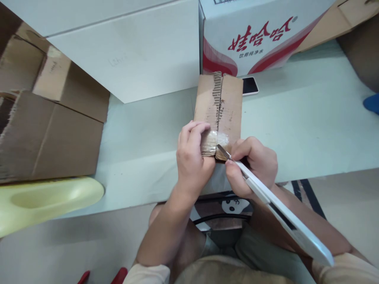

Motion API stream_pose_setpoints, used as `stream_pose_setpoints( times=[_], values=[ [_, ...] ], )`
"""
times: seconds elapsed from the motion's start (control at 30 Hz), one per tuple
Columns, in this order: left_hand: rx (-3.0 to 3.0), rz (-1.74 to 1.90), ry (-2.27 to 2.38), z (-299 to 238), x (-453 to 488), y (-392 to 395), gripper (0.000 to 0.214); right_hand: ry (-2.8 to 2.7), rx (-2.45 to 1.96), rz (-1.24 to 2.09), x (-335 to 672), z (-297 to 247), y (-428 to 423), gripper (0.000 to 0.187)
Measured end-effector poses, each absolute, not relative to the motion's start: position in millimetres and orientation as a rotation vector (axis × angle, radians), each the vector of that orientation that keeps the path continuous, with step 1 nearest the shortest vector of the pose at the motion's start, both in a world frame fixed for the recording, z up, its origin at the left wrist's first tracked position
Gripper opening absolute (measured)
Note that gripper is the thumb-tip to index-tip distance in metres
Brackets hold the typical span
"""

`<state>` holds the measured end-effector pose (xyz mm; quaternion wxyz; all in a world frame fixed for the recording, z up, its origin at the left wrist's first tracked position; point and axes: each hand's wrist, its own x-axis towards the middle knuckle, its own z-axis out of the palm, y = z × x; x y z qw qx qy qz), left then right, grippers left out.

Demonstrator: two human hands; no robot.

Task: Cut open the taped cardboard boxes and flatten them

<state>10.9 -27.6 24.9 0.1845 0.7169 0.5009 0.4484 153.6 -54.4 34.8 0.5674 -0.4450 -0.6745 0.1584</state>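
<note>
A small brown cardboard box (231, 102) lies on the pale green table, its top seam torn along the middle and clear tape across the near end. My left hand (192, 152) is closed round the box's near left corner, fingers on top and thumb at the near end. My right hand (254, 163) grips a white utility knife (278, 205) near its blade end. The short blade points to the left, and its tip is at the taped seam by the near edge. Whether the blade is in the tape I cannot tell.
A large white box (130, 55) and a white carton with red lettering (248, 47) stand behind. Cut-open cardboard boxes (68, 138) are at the left, beside a pale yellow plastic piece (53, 197). A phone (251, 86) lies right of the small box. The table's near edge is close to my lap.
</note>
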Motion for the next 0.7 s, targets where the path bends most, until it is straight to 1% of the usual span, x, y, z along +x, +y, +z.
stream_pose_setpoints(
  times=[0.23, 0.47, 0.7],
  values=[
    [2.007, 1.291, 1.389, 25.8, 10.9, -26.5, 0.056, -1.59, -1.004, 0.461, 155.8, 37.9, -57.3, 0.021],
    [2.001, 1.297, 1.38, 25.0, 9.9, -25.9, 0.057, -1.479, -0.961, 0.575, 157.5, 27.3, -58.4, 0.017],
    [1.995, 1.288, 1.377, 24.2, 10.1, -26.1, 0.056, -1.388, -1.029, 0.543, 155.5, 24.9, -58.6, 0.013]
  ],
)
